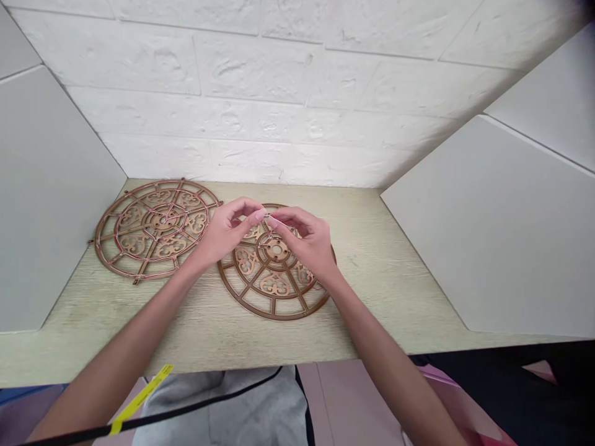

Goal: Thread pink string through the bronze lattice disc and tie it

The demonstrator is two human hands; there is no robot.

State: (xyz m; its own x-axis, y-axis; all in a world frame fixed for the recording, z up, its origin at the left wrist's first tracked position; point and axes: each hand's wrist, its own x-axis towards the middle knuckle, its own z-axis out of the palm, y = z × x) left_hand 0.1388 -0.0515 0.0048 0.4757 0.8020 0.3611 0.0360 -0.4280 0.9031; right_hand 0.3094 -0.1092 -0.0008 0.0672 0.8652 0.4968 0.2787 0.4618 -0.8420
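Note:
My left hand [231,228] and my right hand [307,238] meet above the far side of a bronze-coloured round openwork frame [275,285]. Between their pinched fingertips is a thin wire [267,215], small and partly covered by the fingers. A fine strand seems to hang from it towards the frame's hub; whether it is fastened there I cannot tell. The frame lies flat, with spokes, scroll ornaments and a holed centre. To the left lies a second round frame [151,248], with reddish wire running along its rings and small tabs on its rim.
Both frames rest on a pale wooden tabletop [381,291]. A white brick-patterned wall [251,118] closes off the back. Grey panels stand at the left [51,204] and the right [502,241]. A black cord [199,406] with a yellow tag [144,396] crosses below the table's front edge.

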